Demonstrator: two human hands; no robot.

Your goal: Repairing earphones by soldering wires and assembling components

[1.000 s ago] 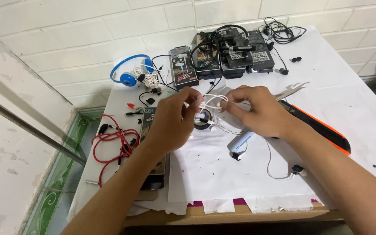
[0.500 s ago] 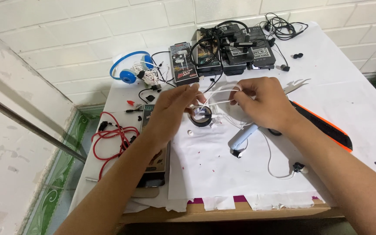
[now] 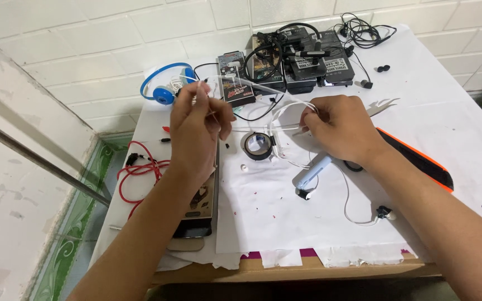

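My left hand [image 3: 199, 125] is raised over the table's left side, its fingertips pinched on one end of a thin white cable [image 3: 285, 111]. My right hand [image 3: 341, 131] holds the looped rest of that cable, which stretches between the two hands. Below the hands a roll of black tape [image 3: 258, 146] lies on white paper [image 3: 285, 217]. A pale blue cylindrical device [image 3: 311, 173] lies near my right wrist, and a white wire runs from it to a small black plug [image 3: 385, 212].
Blue headphones [image 3: 160, 89], several dark boxes [image 3: 285, 64] and black earphone cables [image 3: 364, 33] sit at the table's back. Red wires [image 3: 140, 170] hang at the left edge. A phone-like board [image 3: 202, 206] lies under my left forearm, an orange-edged black tool [image 3: 419, 159] under my right.
My hands have moved apart: the left hand rose and went left, drawing the white cable out taut from the loop in my right hand.
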